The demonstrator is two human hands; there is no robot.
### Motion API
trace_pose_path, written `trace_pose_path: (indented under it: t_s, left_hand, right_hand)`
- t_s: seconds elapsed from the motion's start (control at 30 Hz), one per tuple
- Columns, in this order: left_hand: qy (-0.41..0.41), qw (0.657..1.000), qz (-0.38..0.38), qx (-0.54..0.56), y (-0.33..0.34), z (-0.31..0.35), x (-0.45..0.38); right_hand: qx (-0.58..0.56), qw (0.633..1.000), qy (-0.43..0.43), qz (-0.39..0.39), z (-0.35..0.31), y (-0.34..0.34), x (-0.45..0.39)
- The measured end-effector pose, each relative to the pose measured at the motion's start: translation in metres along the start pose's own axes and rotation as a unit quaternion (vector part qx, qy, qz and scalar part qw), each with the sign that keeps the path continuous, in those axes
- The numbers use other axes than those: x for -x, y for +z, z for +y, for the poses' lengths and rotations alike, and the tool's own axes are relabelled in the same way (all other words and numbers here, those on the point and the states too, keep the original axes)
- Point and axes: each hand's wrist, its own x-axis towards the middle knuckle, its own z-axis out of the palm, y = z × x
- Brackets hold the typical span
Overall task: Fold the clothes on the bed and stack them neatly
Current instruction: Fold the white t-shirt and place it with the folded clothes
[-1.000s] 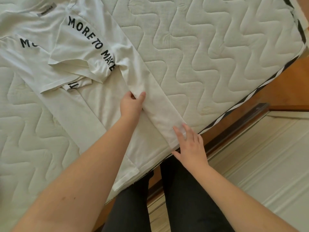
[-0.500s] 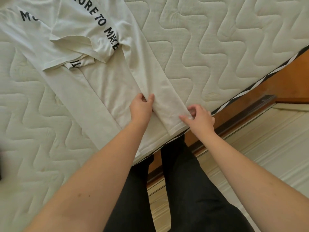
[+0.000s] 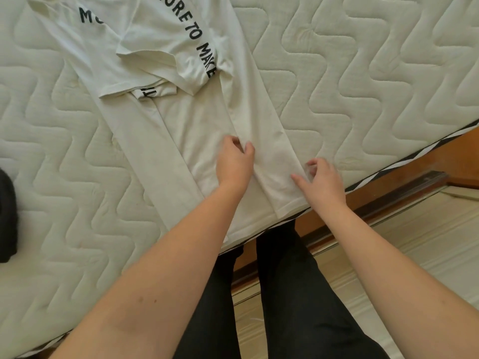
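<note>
A white T-shirt (image 3: 207, 125) with black lettering lies lengthwise on the quilted mattress (image 3: 363, 86), with both long sides and the sleeves folded in over its middle. Its hem reaches the bed edge in front of me. My left hand (image 3: 234, 167) rests on the lower part of the shirt and pinches the inner edge of the folded right-hand strip between thumb and fingers. My right hand (image 3: 322, 180) is at the outer edge of that same strip near the hem, its thumb and curled fingers pinching the fabric.
A dark item (image 3: 6, 216) lies on the mattress at the far left. The mattress edge with black-and-white piping (image 3: 388, 172) runs diagonally, with the wooden bed frame (image 3: 427, 161) and pale floor (image 3: 414, 242) beyond. My legs in dark trousers (image 3: 285, 294) stand against the bed.
My right hand left the hem corner, where it lay flat, and now pinches the strip's outer edge. My left hand slid down the fold toward the hem.
</note>
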Motion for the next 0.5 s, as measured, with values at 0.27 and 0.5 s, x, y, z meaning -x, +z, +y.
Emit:
trace_pose_path:
  t_s: [0.27,0.5]
  left_hand:
    - [-0.093,0.956,-0.018,0.278,-0.031,0.079,-0.1]
    - [-0.149,0.917,0.079,0.362,-0.03,0.102,-0.132]
  right_hand:
    - [-0.125,0.99,-0.065,-0.009,-0.071,-0.003,-0.068]
    - [-0.193,0.979,-0.063,-0.021,-0.136,-0.008,-0.129]
